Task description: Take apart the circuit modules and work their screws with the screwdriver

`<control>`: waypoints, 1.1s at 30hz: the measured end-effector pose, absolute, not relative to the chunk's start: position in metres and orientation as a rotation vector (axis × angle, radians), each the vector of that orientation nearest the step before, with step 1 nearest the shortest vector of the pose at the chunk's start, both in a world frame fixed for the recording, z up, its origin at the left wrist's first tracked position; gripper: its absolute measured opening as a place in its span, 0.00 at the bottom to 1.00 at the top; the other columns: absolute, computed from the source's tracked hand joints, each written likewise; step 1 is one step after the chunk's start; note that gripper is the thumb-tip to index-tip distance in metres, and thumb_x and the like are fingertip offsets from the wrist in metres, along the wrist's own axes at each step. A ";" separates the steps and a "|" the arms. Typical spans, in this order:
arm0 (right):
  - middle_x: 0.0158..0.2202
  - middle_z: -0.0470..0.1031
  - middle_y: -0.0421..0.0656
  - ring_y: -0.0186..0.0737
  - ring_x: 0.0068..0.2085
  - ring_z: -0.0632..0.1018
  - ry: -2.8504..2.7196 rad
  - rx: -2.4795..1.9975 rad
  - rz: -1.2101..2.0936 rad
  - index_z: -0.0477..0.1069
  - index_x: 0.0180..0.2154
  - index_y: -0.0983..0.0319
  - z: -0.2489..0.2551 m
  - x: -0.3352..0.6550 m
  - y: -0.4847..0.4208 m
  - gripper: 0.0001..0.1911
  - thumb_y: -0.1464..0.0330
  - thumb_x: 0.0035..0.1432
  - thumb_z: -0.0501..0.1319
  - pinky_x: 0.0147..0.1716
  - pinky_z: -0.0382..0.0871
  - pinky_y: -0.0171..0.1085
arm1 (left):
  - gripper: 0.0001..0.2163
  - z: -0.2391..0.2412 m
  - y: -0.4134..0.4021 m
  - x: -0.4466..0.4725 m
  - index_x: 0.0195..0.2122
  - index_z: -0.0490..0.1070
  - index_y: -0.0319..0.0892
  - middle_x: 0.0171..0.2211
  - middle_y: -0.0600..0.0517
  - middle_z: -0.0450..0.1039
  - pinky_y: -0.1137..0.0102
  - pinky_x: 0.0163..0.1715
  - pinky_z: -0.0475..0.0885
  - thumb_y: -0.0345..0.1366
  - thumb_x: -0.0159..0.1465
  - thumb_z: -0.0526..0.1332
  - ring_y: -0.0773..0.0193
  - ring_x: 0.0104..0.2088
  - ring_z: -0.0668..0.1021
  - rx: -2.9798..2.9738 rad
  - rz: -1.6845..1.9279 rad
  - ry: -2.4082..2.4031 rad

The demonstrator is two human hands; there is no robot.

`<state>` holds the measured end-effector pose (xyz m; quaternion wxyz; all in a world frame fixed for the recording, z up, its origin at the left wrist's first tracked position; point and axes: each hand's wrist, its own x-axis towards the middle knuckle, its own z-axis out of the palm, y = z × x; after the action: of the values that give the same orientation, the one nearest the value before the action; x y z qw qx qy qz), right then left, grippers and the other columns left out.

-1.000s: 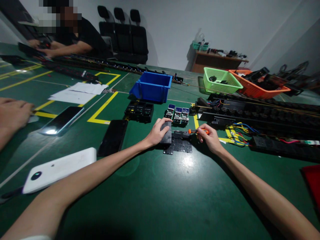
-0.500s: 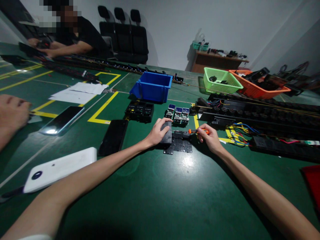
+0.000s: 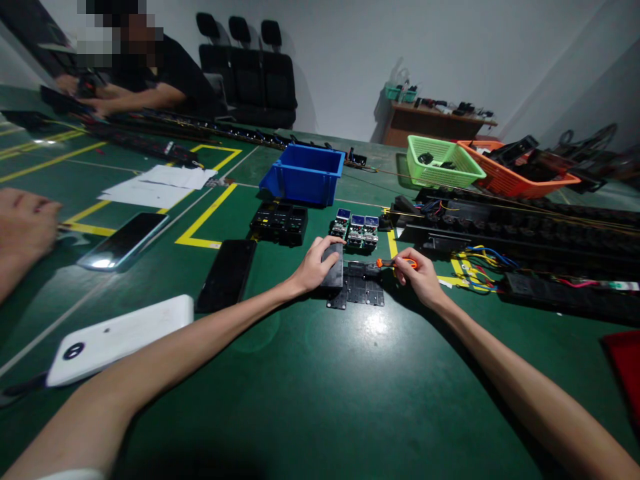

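My left hand [image 3: 316, 267] grips a dark grey box-shaped housing [image 3: 334, 272] that stands on the green table [image 3: 310, 393]. In my right hand [image 3: 417, 272] is a screwdriver [image 3: 395, 263] with an orange and black handle, its thin shaft directed left at the housing's side. Whether the tip touches the housing, I cannot tell. Flat black plastic plates [image 3: 363, 288] lie under the shaft, beside the housing. Just behind them stand 3 small circuit boards [image 3: 358, 230] with blue displays.
A blue bin [image 3: 305, 175] and a black module [image 3: 280, 222] stand behind my left hand. Phones [image 3: 227, 275] lie to the left, near another person's hand [image 3: 25, 237]. Black rails with loose wires [image 3: 477, 267] lie right. Green [image 3: 445, 162] and orange baskets [image 3: 525, 177] stand behind. A co-worker [image 3: 165, 73] sits far left.
Both my hands, the housing and the screwdriver stay practically where they were. The co-worker at the far left has shifted slightly.
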<state>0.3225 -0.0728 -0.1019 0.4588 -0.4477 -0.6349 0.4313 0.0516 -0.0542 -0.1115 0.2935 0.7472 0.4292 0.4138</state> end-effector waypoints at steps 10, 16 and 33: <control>0.22 0.68 0.35 0.31 0.21 0.68 -1.579 -1.108 1.010 0.69 0.36 0.60 -0.104 0.325 -0.071 0.14 0.57 0.56 0.64 0.22 0.61 0.32 | 0.14 -0.111 -0.055 0.051 0.51 0.67 0.45 0.46 0.49 0.68 0.62 0.56 0.63 0.36 0.65 0.52 0.59 0.48 0.70 1.970 1.083 1.158; 0.26 0.71 0.37 0.32 0.24 0.72 -1.586 -1.134 0.940 0.70 0.37 0.60 -0.106 0.327 -0.070 0.15 0.59 0.52 0.68 0.25 0.67 0.32 | 0.14 -0.112 -0.054 0.051 0.51 0.67 0.44 0.45 0.49 0.68 0.62 0.55 0.63 0.36 0.65 0.52 0.59 0.48 0.70 1.976 1.088 1.154; 0.38 0.73 0.42 0.41 0.41 0.75 -1.730 -1.036 0.833 0.71 0.32 0.59 -0.103 0.326 -0.069 0.08 0.65 0.52 0.67 0.45 0.69 0.41 | 0.14 -0.112 -0.055 0.051 0.51 0.67 0.44 0.45 0.50 0.68 0.63 0.55 0.63 0.35 0.65 0.52 0.60 0.48 0.70 1.985 1.101 1.145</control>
<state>0.3256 -0.0688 -0.1029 0.4616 -0.4212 -0.7035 0.3385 0.0511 -0.0550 -0.1116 0.2951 0.7460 0.4301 0.4139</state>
